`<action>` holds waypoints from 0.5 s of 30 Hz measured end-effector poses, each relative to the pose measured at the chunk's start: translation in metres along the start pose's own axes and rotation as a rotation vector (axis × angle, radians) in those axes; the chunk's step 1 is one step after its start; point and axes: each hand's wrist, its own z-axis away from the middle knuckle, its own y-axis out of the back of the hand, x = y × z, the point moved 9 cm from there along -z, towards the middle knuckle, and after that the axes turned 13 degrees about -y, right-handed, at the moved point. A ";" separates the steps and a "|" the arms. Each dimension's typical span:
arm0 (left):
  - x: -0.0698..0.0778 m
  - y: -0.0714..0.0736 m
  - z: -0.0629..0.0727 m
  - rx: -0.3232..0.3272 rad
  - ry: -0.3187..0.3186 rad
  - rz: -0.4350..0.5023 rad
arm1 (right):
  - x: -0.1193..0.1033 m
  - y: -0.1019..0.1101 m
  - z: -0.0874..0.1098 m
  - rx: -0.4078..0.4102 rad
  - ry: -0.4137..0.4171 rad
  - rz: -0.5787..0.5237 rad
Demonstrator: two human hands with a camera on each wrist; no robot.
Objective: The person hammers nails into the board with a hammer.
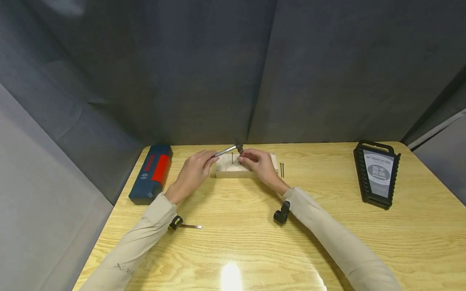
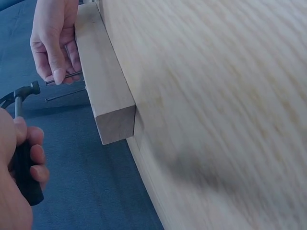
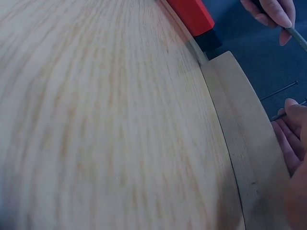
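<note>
A pale wooden block point(image 1: 233, 174) lies near the table's far edge. One nail point(image 1: 232, 158) stands upright in its top, to the left of my right hand point(image 1: 259, 163). That hand pinches a second nail point(image 2: 67, 77) between thumb and fingers, its point at the block. My left hand point(image 1: 194, 171) grips a claw hammer by its dark handle point(image 2: 25, 175). The hammer's head point(image 2: 25, 92) hovers just above the pinched nail, apart from it in the left wrist view. Part of the hammer shaft point(image 3: 298, 37) shows in the right wrist view.
Two loose nails point(image 1: 282, 170) lie right of the block. A blue and red Bosch box point(image 1: 151, 174) sits at the left edge. A screwdriver point(image 1: 191, 226) lies partly under the left forearm. On the right lies a black wrench holder point(image 1: 377, 173). Dark cloth point(image 1: 204, 72) hangs behind.
</note>
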 end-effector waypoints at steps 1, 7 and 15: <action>0.000 -0.001 0.000 -0.006 -0.001 0.000 | 0.000 0.000 0.000 0.000 0.001 0.002; -0.001 -0.004 0.002 -0.024 0.006 -0.001 | -0.004 0.000 0.001 0.000 0.011 0.008; -0.001 -0.002 0.001 -0.024 0.010 -0.002 | 0.000 0.000 0.001 0.003 0.009 -0.001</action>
